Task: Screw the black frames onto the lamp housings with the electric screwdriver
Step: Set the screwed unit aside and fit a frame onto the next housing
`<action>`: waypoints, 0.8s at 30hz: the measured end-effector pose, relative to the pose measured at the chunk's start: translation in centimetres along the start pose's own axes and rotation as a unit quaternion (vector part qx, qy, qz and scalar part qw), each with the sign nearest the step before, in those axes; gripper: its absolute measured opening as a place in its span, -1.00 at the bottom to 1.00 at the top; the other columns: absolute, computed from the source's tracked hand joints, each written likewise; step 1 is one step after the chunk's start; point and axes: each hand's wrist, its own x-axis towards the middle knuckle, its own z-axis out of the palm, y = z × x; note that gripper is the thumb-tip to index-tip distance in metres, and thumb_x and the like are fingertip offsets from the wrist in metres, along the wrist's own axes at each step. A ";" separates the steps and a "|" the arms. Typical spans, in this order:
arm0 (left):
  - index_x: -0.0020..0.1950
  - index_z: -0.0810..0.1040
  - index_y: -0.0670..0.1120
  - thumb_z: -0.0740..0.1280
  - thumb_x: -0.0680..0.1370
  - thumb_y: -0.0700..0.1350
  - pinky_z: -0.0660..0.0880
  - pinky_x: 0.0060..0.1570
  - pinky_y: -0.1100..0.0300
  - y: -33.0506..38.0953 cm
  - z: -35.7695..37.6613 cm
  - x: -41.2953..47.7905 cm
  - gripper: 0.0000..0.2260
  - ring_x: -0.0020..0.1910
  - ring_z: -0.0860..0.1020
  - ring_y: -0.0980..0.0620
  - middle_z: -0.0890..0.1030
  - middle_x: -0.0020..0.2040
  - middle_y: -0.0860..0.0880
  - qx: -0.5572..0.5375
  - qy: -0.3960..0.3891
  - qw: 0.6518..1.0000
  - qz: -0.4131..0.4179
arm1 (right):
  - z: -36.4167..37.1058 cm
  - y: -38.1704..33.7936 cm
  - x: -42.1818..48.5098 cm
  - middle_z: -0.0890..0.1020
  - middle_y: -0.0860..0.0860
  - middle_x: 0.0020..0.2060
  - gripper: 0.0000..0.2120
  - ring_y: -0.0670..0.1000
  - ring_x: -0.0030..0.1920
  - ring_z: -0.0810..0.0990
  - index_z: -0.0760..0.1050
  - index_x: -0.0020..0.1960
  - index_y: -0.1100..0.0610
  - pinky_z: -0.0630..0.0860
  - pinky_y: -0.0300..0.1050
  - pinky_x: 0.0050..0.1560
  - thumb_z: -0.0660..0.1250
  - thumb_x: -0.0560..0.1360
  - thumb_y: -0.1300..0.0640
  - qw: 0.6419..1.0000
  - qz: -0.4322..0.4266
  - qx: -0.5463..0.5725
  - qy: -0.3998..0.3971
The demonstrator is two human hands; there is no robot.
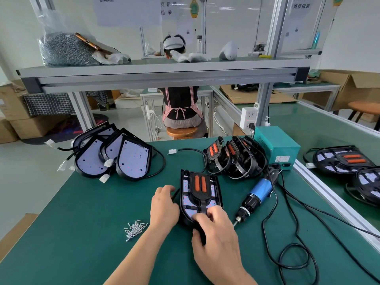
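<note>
1. A green bench mat (82, 212) is carrying the work, with loose screws (134, 228) lying left of the hands.
2. The lamp housing (185, 211) is lying flat at centre, long axis running away from the person, rounded end nearest. The black frame (200, 198) is sitting on top.
3. The left hand (164, 206) is curling its fingers around the left edge. The right hand (213, 233) is pinching the rounded end.
4. The electric screwdriver (259, 192) is lying to the right, bit pointing toward the person.

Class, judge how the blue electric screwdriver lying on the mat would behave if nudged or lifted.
The electric screwdriver has a round barrel, so it would probably roll. Its looped black cable would likely drag and tug it back.
</note>
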 end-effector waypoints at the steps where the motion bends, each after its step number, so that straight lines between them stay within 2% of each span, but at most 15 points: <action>1: 0.30 0.54 -0.10 0.26 0.50 -0.35 0.43 0.16 0.09 -0.1 0.1 -0.1 -0.61 0.20 0.48 -0.12 0.51 0.21 -0.09 0.010 -0.006 1.000 -0.001 | 0.0 0.0 0.0 0.41 -0.02 -0.13 -0.83 0.07 -0.14 0.47 0.58 -0.08 0.10 0.48 -0.05 -0.24 0.40 0.32 0.18 1.000 0.002 0.002 0.006; 5: 0.09 0.58 -0.08 0.27 0.50 -0.30 0.43 -0.03 0.11 0.1 -0.3 -1.2 -0.78 0.05 0.50 -0.15 0.51 0.04 -0.07 0.020 -0.011 1.000 -0.013 | -0.1 -0.1 0.1 0.41 0.00 -0.17 -0.84 0.08 -0.19 0.45 0.57 -0.13 0.12 0.45 -0.05 -0.23 0.41 0.29 0.13 0.999 -0.008 -0.001 0.036; 7: -0.10 0.49 -0.09 0.25 0.48 -0.31 0.34 -0.18 0.09 0.2 -0.6 -2.1 -0.87 -0.09 0.45 -0.14 0.46 -0.10 -0.03 0.021 -0.006 1.000 0.002 | -0.1 -0.1 0.0 0.42 0.00 -0.18 -0.82 0.08 -0.20 0.46 0.57 -0.15 0.10 0.42 -0.03 -0.21 0.42 0.27 0.10 0.999 -0.016 -0.017 0.040; 9: -0.21 0.38 -0.09 0.25 0.45 -0.33 0.25 -0.25 0.09 0.0 -0.6 -3.1 -0.85 -0.19 0.40 -0.12 0.41 -0.18 -0.01 0.018 -0.006 0.999 0.030 | -0.1 0.0 -0.1 0.40 -0.02 -0.21 -0.82 0.07 -0.22 0.46 0.56 -0.18 0.06 0.37 -0.01 -0.14 0.42 0.24 0.05 0.999 -0.020 -0.036 0.032; 11: -0.23 0.39 -0.14 0.25 0.43 -0.35 0.23 -0.30 0.12 -0.5 -0.8 -3.9 -0.86 -0.23 0.37 -0.08 0.40 -0.22 -0.01 0.011 -0.010 0.998 0.059 | -0.1 0.0 -0.3 0.37 -0.05 -0.23 -0.83 0.05 -0.24 0.44 0.52 -0.20 0.03 0.32 -0.03 -0.07 0.40 0.23 0.03 0.998 -0.023 -0.052 0.020; 14: -0.25 0.38 -0.18 0.26 0.42 -0.36 0.24 -0.34 0.24 -1.1 -1.0 -4.9 -0.89 -0.27 0.34 -0.02 0.39 -0.26 -0.01 0.005 -0.025 0.995 0.093 | -0.1 -0.1 -0.6 0.32 -0.06 -0.24 -0.83 0.04 -0.25 0.40 0.48 -0.20 0.03 0.31 -0.08 -0.09 0.39 0.24 0.03 0.998 -0.036 -0.057 0.009; 20: -0.31 0.35 -0.16 0.26 0.54 -0.34 0.29 -0.26 0.22 -2.0 -1.0 -7.0 -0.76 -0.24 0.38 0.00 0.40 -0.28 0.00 -0.035 -0.009 0.994 0.100 | -0.7 0.0 -1.2 0.31 -0.06 -0.24 -0.81 0.01 -0.25 0.37 0.48 -0.20 0.04 0.34 -0.08 -0.11 0.41 0.25 0.02 0.997 -0.058 -0.046 -0.020; 22: -0.24 0.48 -0.14 0.23 0.61 -0.25 0.37 -0.17 0.25 -1.9 -1.3 -7.1 -0.78 -0.18 0.45 0.03 0.49 -0.25 0.02 -0.102 -0.009 0.993 0.064 | -1.3 0.0 -1.5 0.33 -0.04 -0.23 -0.82 0.02 -0.24 0.38 0.50 -0.18 0.06 0.37 -0.06 -0.11 0.41 0.26 0.04 0.996 -0.068 -0.037 -0.041; 24: -0.16 0.51 -0.01 0.22 0.63 -0.02 0.40 -0.15 0.28 -1.6 -1.5 -7.4 -0.80 -0.18 0.49 0.12 0.56 -0.23 0.06 -0.168 -0.010 0.985 0.035 | -2.0 0.1 -1.6 0.35 -0.04 -0.21 -0.84 0.03 -0.22 0.39 0.52 -0.15 0.07 0.41 -0.04 -0.08 0.39 0.29 0.06 0.995 -0.071 -0.031 -0.067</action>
